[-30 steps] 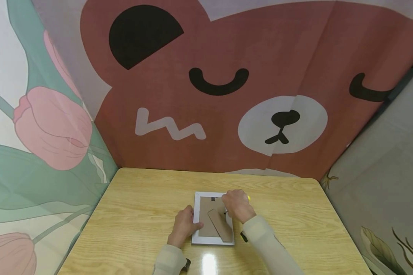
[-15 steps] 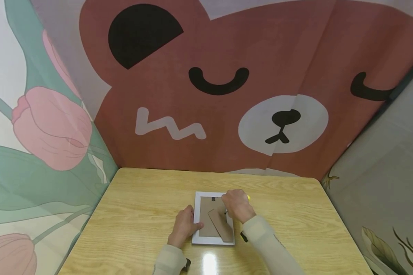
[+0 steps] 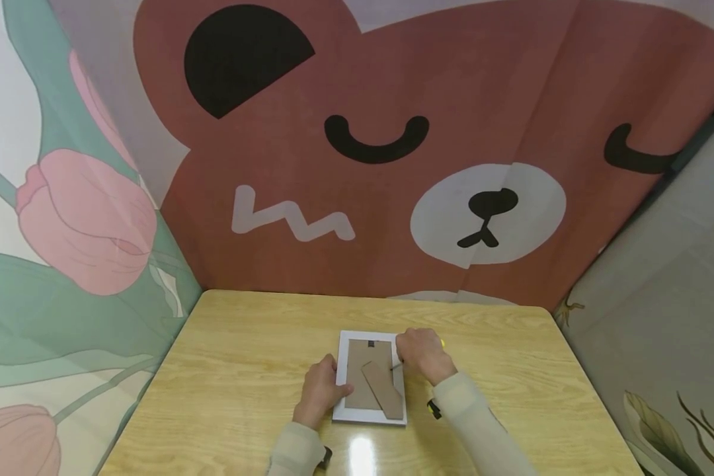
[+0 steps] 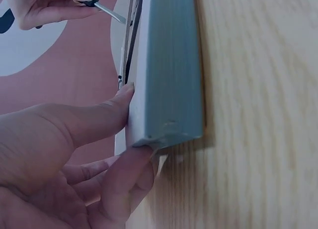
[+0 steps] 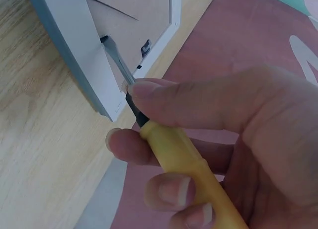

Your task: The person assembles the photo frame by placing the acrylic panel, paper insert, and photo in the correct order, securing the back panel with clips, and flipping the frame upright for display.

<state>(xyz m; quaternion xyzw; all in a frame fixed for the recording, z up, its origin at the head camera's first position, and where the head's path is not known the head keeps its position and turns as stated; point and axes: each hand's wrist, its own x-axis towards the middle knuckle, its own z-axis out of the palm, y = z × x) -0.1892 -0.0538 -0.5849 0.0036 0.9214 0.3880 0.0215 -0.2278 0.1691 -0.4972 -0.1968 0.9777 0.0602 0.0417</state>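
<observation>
A white picture frame lies face down on the table, its brown backing board and slanted easel leg facing up. My left hand grips the frame's left edge, thumb on top and fingers at the side near a corner in the left wrist view. In my right hand is a flat-blade screwdriver with a yellow handle. Its blade reaches a small black tab where the board meets the right border. Whether the tip touches the tab is hard to tell.
The wooden table runs back to a cloth wall printed with a bear. Flower-printed cloth hangs on the left, grey cloth on the right. A dark metal hanger sits on the backing board.
My right hand has shifted a little to the right, away from the board, and the screwdriver's shaft now shows over the right border. The left hand keeps its hold on the frame.
</observation>
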